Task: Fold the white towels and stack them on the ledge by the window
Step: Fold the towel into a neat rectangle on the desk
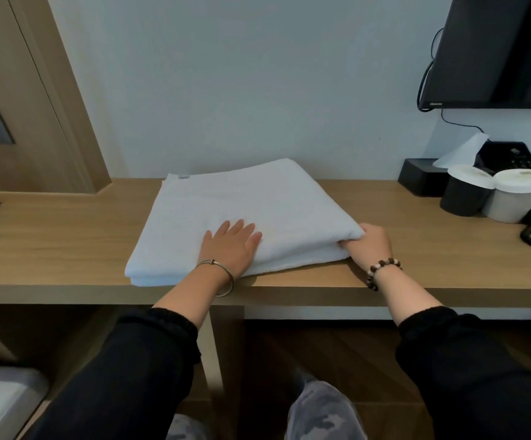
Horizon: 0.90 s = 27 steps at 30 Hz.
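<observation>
Now left hand (230, 246) lies flat on the towel (242, 198); right hand (368, 246) grips its corner; tag (183, 177) writing unreadable.

- We are counting one white towel (245, 214) on one wooden ledge (67, 236).
- We are counting two hands: left hand (230, 246), right hand (370, 246).
- We are counting two wrist pieces: metal bangle (229, 274), beaded bracelet (381, 267).
- We are counting two lidded cups: black cup (464, 198), white cup (511, 204).
</observation>
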Motion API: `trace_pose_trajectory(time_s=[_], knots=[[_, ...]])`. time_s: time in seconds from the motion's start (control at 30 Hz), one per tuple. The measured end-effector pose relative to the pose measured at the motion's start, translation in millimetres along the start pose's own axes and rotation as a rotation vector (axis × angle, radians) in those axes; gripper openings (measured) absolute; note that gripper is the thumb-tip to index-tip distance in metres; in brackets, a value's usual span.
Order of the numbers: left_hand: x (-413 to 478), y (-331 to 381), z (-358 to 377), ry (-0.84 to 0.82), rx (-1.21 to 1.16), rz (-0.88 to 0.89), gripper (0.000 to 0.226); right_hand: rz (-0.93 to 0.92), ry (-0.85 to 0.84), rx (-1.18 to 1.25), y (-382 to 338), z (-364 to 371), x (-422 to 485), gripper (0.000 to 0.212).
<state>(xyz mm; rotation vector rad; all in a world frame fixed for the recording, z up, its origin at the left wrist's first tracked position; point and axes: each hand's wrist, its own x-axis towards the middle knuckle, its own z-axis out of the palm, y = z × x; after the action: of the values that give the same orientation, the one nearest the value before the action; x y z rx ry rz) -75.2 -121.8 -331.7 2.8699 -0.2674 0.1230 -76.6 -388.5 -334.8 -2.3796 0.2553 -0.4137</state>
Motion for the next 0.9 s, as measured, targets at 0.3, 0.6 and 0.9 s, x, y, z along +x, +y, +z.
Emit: trace_pose_trajectory(time_s=[0.3,0.6,0.9], knots=[[2,-2,7,0.019,0.119,-0.009,0.056,0.136,-0.292,0.076,-3,-32,-8,0.026],[2,-1,9,0.026,0.151,0.022,0.057,0.585,-0.478,0.705,-26,-34,22,0.062],[0,-2,7,0.001,0.182,-0.033,0.060,0.343,-0.144,0.196,-18,-4,26,0.058]])
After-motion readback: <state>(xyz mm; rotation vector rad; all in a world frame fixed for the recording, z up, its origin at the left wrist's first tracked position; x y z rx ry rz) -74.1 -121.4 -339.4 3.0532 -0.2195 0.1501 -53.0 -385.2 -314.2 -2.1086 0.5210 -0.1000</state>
